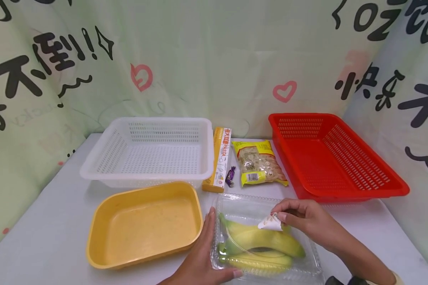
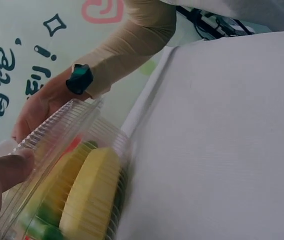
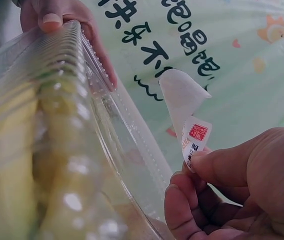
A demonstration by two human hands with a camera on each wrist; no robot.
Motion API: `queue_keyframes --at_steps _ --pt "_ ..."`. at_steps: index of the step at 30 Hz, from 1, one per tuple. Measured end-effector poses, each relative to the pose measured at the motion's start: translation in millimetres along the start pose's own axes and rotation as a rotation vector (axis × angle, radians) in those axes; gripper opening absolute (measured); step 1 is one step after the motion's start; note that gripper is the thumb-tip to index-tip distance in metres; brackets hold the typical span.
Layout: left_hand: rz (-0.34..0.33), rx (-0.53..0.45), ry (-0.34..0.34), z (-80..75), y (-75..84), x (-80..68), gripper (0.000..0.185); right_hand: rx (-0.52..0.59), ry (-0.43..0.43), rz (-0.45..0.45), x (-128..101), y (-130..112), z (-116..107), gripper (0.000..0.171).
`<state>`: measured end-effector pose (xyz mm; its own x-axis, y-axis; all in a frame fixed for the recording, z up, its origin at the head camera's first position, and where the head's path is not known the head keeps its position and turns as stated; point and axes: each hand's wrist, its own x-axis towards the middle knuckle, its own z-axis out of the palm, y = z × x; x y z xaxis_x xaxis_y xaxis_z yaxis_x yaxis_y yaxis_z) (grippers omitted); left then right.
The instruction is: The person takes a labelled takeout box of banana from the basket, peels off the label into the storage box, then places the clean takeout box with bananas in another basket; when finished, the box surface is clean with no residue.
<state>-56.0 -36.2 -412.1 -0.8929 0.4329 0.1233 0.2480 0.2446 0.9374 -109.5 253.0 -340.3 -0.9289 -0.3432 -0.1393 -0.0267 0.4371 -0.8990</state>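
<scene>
A clear plastic clamshell box (image 1: pixel 242 204) with yellow bananas (image 1: pixel 264 241) inside sits at the front of the table. My left hand (image 1: pixel 204 255) grips its left side, fingers along the side wall and thumb over the front edge of the lid. Above the lid, my right hand (image 1: pixel 308 221) pinches a white paper sticker (image 1: pixel 270 223) between thumb and fingertips. In the right wrist view the sticker (image 3: pixel 182 100) is curled over, with red and black print, and stands apart from the box. The left wrist view shows the bananas (image 2: pixel 91 195) through the ribbed wall.
Left of the box lies a yellow plastic tub (image 1: pixel 142 225), with a white basket (image 1: pixel 146 174) behind it. A pasta box (image 1: pixel 221 158), a purple-wrapped candy (image 1: pixel 230 176) and a yellow food bag (image 1: pixel 259 162) lie behind the clamshell. A red basket (image 1: pixel 328 166) stands at the right.
</scene>
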Motion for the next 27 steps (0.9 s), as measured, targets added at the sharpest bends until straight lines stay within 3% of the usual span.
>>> queue_keyframes --at_steps 14,22,27 --pt "-0.133 -0.020 -0.075 -10.3 18.6 -9.6 0.117 -0.017 -0.008 0.014 3 -3 -1 0.024" --pt "-0.074 0.013 -0.096 -13.1 26.2 -11.4 0.105 -0.012 -0.019 0.021 5 -5 -3 0.025" --pt "-0.069 0.006 -0.065 -18.3 31.4 -9.9 0.107 -0.002 -0.005 0.025 6 -6 -2 0.026"
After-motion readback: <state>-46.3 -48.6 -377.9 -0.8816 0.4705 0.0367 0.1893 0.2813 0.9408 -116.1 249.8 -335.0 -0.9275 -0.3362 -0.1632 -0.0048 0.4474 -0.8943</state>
